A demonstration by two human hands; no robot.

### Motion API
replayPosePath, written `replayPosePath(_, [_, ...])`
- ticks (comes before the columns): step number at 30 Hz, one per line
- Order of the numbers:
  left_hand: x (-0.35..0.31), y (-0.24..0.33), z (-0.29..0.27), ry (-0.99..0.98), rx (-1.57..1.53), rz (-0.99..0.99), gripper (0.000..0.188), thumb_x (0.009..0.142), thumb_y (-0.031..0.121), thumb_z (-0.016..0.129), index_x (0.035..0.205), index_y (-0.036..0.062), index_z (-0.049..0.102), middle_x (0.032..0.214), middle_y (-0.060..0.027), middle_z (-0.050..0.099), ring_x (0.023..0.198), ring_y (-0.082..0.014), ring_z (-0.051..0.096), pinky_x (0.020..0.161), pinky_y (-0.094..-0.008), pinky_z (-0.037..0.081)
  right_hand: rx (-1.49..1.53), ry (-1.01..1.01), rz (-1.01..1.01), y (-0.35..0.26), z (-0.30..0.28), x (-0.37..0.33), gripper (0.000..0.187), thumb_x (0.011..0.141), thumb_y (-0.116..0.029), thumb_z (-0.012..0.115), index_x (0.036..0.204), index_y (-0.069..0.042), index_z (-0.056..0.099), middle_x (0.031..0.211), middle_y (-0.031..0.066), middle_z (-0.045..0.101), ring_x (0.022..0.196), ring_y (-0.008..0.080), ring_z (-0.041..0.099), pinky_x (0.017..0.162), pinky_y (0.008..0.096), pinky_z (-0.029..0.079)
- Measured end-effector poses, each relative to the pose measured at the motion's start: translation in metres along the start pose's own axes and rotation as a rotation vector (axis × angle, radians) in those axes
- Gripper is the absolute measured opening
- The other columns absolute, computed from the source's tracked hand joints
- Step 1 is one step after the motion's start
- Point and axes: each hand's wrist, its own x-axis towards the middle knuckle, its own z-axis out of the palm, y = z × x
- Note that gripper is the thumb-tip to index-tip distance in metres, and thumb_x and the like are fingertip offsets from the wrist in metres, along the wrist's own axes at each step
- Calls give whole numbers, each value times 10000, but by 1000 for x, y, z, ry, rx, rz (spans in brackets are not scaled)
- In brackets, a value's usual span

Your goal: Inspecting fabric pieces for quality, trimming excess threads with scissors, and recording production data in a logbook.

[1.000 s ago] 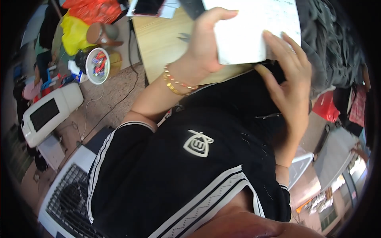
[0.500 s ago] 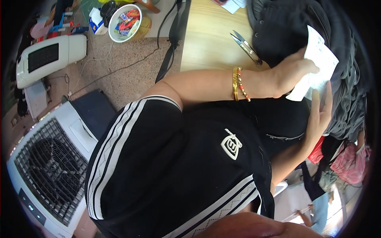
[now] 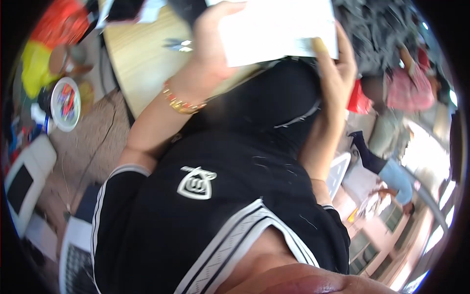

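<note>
Gripping a white rectangular sheet of paper (image 3: 276, 32) from two sides

The left hand (image 3: 211, 49) is pinching the left edge of the sheet, its thumb lying toward the top; its fingers are hiding behind the paper. The right hand (image 3: 338, 68) is pinching the lower right part, the thumb pressing on the near face and the fingers curling round the right edge. The sheet is hovering above the lap and the near part of a light wooden counter (image 3: 142, 61), its upper edge running out of view.

Gold and red-beaded bracelets (image 3: 183, 105) are circling the left wrist. Black trousers (image 3: 289, 93) are showing just below the paper, and a white shield-shaped emblem (image 3: 196, 185) is standing out on the black shirt (image 3: 235, 157).

On the counter, a small blurred pair of metal scissors (image 3: 183, 47) is lying near the left hand, and a dark flat rectangular object (image 3: 125, 10) is resting farther off. Heaped dark grey fabric (image 3: 382, 34) is spreading beyond the right hand, with a red plastic bag (image 3: 361, 100) sitting nearby.

Well to the left, a round white tub (image 3: 66, 126) is holding small colourful packets, and a yellow plastic bag (image 3: 34, 68) is lying near it. Far right, a person in a light-blue top (image 3: 397, 181) is showing.
</note>
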Motion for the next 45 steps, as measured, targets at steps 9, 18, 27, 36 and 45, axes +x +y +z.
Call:
replayPosePath(9, [-3, -7, 15, 13, 232, 117, 439, 937, 206, 486, 1257, -93, 528, 1187, -174, 648, 1074, -304, 656, 942, -423, 526, -422, 10, -297, -9, 6, -8, 390, 928, -130, 661, 1273, 37, 587, 1383, 203, 517, 1273, 300, 510, 1047, 359, 398])
replayPosePath(18, [-10, -12, 19, 22, 203, 72, 504, 950, 181, 432, 1389, -64, 431, 1331, -189, 568, 1184, -302, 592, 1012, -432, 475, -195, -384, -180, -33, 17, -12, 335, 888, -196, 657, 1192, -59, 694, 1404, 180, 522, 1170, 322, 597, 990, 379, 452])
replayPosePath(27, [-8, -15, 23, 124, 306, 72, 514, 962, 192, 407, 1406, -67, 409, 1350, -198, 554, 1215, -321, 575, 1037, -449, 460, -235, -356, 78, -24, 24, 1, 554, 837, -128, 739, 1358, -88, 554, 1259, 142, 601, 1078, 202, 616, 781, 292, 532])
replayPosePath(36, [2, -18, -4, 63, 598, 133, 470, 982, 184, 386, 1364, -85, 444, 1306, -200, 579, 1148, -285, 615, 967, -405, 507, -177, -384, 145, 14, 25, 28, 615, 722, -172, 849, 1247, 31, 601, 1036, 69, 628, 985, 154, 583, 831, 261, 507])
replayPosePath(45, [3, -22, -10, 12, 1107, 535, 456, 946, 58, 534, 1348, -82, 372, 1235, -183, 586, 1118, -186, 582, 959, -327, 461, -234, -439, 105, 34, 32, 41, 382, 757, -118, 813, 1049, 52, 634, 843, 49, 648, 777, 104, 619, 733, 231, 531])
